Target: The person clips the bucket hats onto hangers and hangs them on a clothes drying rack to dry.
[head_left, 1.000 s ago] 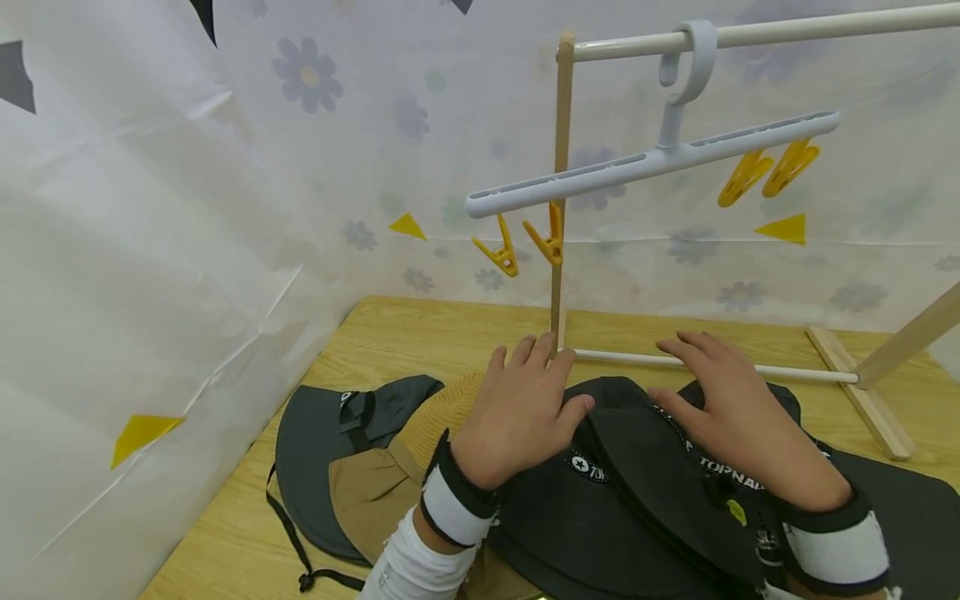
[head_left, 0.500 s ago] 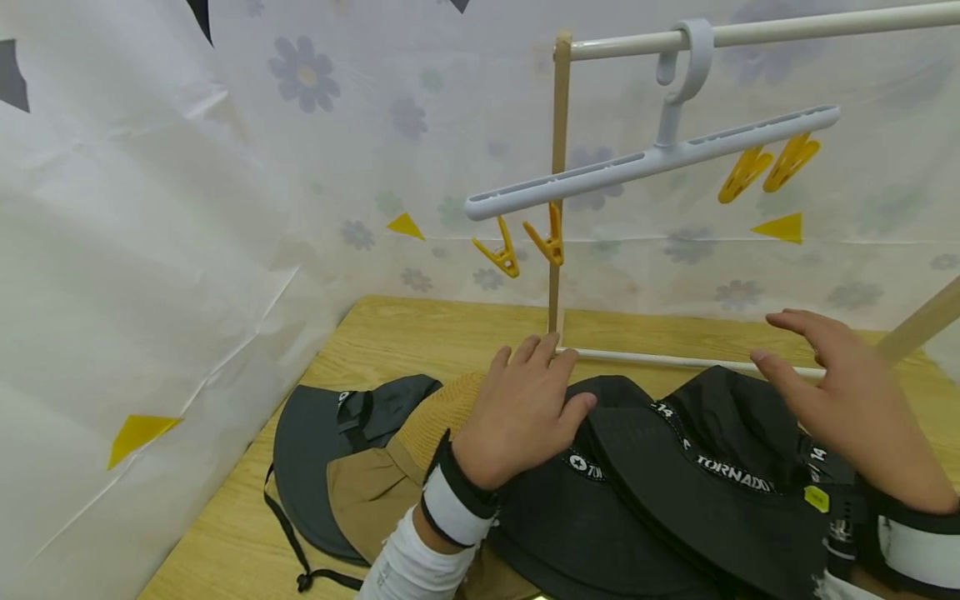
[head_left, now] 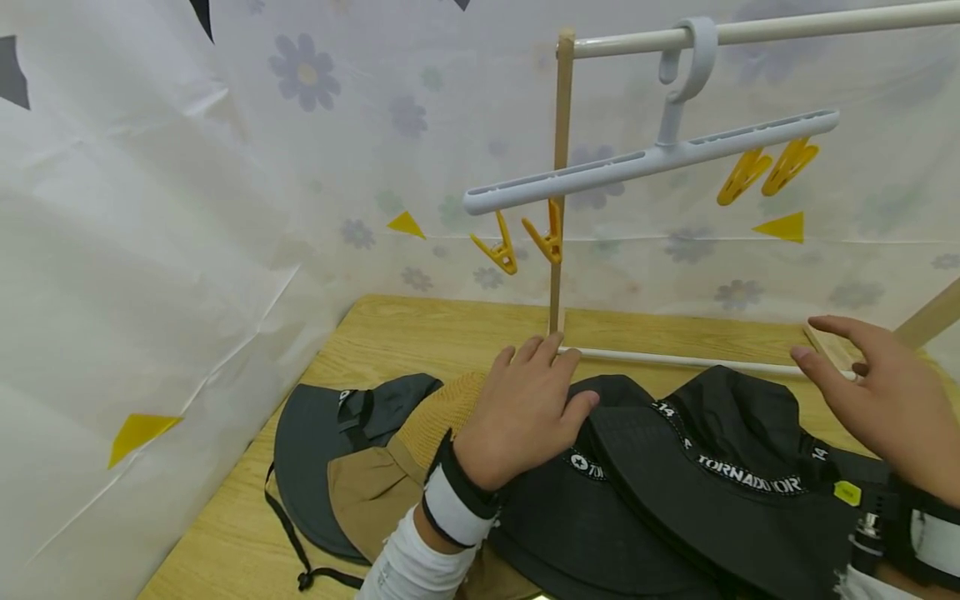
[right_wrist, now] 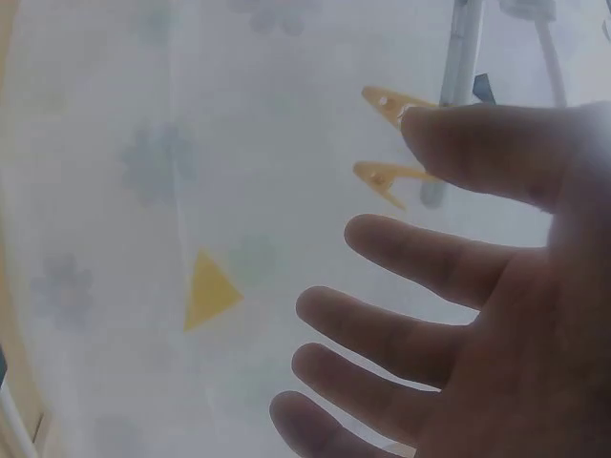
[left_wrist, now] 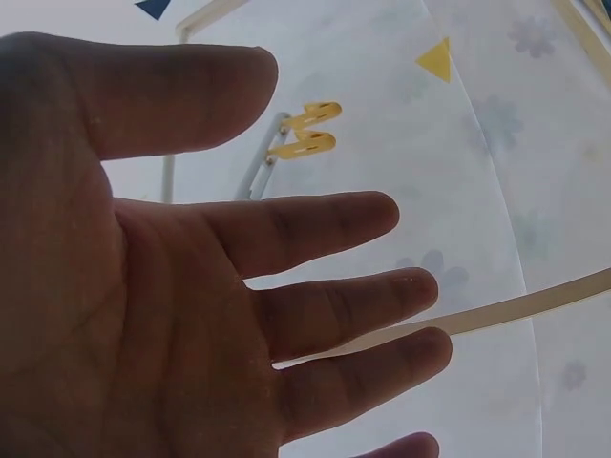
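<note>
In the head view, several hats lie along the front of the table. My left hand [head_left: 517, 417] is above the middle of them, between a tan hat with a woven crown [head_left: 442, 417] and a black hat [head_left: 720, 467] with white lettering. Its fingers are spread and hold nothing, as the left wrist view also shows. My right hand [head_left: 892, 400] is at the right, over the black hat's right side, fingers loosely bent and nothing in them. A dark grey hat [head_left: 315, 467] with a cord lies at the left. Whether either hand touches a hat is unclear.
Behind the hats stands a rack with a white top rail [head_left: 825, 29] and a wooden post [head_left: 561, 167]. From the rail hangs a pale hanger [head_left: 645, 167] with several yellow clips [head_left: 551, 233]. A low white bar [head_left: 675, 360] crosses the rack's base.
My right hand has moved right, from over the black hat's crown to its right side, uncovering the crown and lettering. My left hand has stayed almost still.
</note>
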The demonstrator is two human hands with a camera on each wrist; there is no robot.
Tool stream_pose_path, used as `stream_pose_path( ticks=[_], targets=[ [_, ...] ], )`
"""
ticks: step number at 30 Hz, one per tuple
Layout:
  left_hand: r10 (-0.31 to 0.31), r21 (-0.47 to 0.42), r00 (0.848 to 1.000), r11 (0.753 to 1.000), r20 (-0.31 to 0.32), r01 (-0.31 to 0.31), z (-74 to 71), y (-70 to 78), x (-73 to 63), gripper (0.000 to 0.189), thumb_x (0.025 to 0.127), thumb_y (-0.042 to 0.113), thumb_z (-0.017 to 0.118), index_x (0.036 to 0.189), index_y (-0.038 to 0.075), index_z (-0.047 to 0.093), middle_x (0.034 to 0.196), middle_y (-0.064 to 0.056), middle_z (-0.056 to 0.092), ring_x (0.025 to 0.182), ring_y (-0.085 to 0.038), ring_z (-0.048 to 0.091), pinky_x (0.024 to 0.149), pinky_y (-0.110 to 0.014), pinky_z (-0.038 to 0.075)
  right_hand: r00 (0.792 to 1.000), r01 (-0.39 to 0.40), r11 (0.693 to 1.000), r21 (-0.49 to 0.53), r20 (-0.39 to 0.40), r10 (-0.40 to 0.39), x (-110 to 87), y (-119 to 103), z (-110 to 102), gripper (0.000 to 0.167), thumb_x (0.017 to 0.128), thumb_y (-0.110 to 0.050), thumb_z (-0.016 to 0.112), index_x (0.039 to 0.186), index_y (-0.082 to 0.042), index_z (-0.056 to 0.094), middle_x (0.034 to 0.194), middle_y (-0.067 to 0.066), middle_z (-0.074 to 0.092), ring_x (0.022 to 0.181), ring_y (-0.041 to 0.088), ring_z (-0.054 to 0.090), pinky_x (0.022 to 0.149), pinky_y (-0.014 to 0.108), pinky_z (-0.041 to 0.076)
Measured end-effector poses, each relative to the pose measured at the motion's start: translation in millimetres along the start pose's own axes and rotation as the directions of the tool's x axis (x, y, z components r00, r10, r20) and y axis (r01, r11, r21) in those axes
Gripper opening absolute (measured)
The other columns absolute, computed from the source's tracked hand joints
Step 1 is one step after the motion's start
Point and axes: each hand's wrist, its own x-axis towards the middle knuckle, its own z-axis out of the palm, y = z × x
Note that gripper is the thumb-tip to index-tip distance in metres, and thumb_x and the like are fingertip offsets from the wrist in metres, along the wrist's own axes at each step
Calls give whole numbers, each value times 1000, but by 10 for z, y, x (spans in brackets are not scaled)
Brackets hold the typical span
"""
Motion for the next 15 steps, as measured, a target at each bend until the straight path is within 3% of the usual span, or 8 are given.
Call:
stream_pose_path(
  ticks=[7, 15],
  targets=[
    [-5, -1, 1000, 1000, 13, 5, -8, 1, 3, 51, 104, 46, 46, 146, 17, 50, 158, -10, 41, 145, -28, 42, 114, -50, 39, 999, -40, 998, -55, 31, 41, 31, 153, 34, 60, 105, -32, 48, 148, 8, 36, 148, 43, 30, 106, 66, 43, 81, 72, 37],
    [-6, -4, 1000, 1000, 21, 6, -8, -2, 2, 50, 104, 46, 46, 145, 18, 51, 158, -9, 41, 145, -28, 42, 115, -50, 39, 988, -60, 996, -72, 136, 70, 62, 301, 80, 65, 106, -36, 46, 151, 8, 29, 147, 43, 30, 107, 69, 48, 67, 61, 45]
  ],
)
